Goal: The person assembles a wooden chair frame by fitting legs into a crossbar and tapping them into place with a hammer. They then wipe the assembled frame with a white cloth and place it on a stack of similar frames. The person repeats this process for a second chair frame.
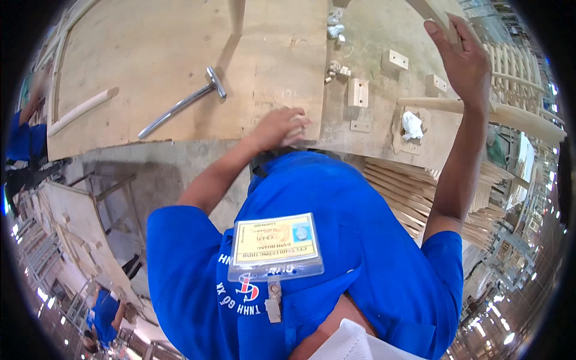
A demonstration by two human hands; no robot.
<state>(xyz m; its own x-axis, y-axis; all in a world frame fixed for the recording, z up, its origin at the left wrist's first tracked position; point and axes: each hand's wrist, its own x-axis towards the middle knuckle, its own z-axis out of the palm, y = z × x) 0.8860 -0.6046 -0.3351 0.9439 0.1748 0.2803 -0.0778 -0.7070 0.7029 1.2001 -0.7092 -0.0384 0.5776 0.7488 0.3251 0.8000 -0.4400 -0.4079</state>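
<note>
My right hand (471, 69) grips a pale wooden bar (437, 17) at the far right, its thumb on one side and fingers on the other. The bar's far end runs out of the picture. At the table's near edge, my left hand (281, 128) is low over the plywood top (150, 54) with its fingers curled. They are slightly blurred, and whatever may be inside them cannot be made out. A shiny metal hammer (180, 108) lies to the left of that hand, its head pointing away from me.
Drilled wooden blocks (358, 93) sit on the right-hand board, near a crumpled white wad (412, 125). A long wooden rail (516, 114) extends rightward. On the left lies a rounded wooden piece (84, 111). Stacked slats (399, 192) are under the table's right side. Other people in blue work at left.
</note>
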